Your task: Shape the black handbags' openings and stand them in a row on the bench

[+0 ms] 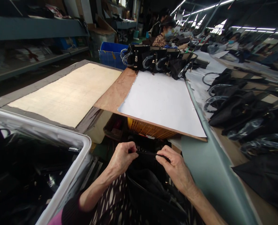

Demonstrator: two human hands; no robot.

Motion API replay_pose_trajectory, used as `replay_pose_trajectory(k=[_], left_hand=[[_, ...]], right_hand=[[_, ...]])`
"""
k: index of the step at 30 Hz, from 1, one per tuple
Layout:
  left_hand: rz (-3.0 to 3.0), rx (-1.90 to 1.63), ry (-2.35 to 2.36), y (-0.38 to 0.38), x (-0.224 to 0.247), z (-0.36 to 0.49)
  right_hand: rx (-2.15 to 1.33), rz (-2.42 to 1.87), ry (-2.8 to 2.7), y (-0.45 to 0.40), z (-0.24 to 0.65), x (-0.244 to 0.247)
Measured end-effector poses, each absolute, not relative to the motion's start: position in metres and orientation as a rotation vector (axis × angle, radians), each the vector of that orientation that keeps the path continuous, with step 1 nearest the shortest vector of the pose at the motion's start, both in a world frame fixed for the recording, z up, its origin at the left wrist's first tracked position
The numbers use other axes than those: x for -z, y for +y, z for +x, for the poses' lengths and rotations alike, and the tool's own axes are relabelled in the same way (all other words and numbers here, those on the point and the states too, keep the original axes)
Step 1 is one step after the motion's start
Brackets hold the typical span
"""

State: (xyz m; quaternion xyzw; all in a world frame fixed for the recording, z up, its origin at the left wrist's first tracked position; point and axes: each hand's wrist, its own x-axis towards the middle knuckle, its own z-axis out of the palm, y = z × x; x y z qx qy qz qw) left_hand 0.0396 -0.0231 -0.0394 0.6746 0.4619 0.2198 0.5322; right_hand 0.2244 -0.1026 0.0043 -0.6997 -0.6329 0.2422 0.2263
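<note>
A black handbag (150, 181) hangs over my lap with its top edge stretched between my two hands. My left hand (123, 156) pinches the rim at its left, thumb against bent fingers. At the other end of the edge, my right hand (173, 164) grips the rim between thumb and fingers. Dark fabric sags below the edge, and its folds hide the inside. The near edge of the table, with a white sheet (162, 100) on it, lies just beyond my hands.
A white bin (88, 143) of black items stands at my left. Finished-looking black bags (157, 59) line the table's back; more bags (242, 103) lie at the right. A cream sheet (68, 90) covers the left table. Beneath sits a yellow crate (150, 128). A person (161, 39) sits beyond.
</note>
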Motion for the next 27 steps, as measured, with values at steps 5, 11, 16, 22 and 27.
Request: replay_pose_trajectory(k=[5,11,16,22,27], left_hand=[[1.597,-0.514,1.087,-0.025,0.038,0.040],[1.587,-0.538,1.094,-0.024,0.042,0.040],[1.597,-0.546,1.102,-0.022,0.043,0.036],[1.626,-0.518,1.117,-0.023,0.033,0.036],[1.665,-0.516,1.108,-0.023,0.029,0.036]], right_hand=[[-0.255,-1.948,-2.100,-0.100,0.218,-0.004],[-0.077,-1.926,-2.294,-0.091,0.215,-0.001],[-0.001,-1.866,-2.375,-0.086,0.212,0.002],[0.019,-1.808,-2.405,-0.082,0.206,0.004],[-0.026,-1.824,-2.345,-0.081,0.204,0.004]])
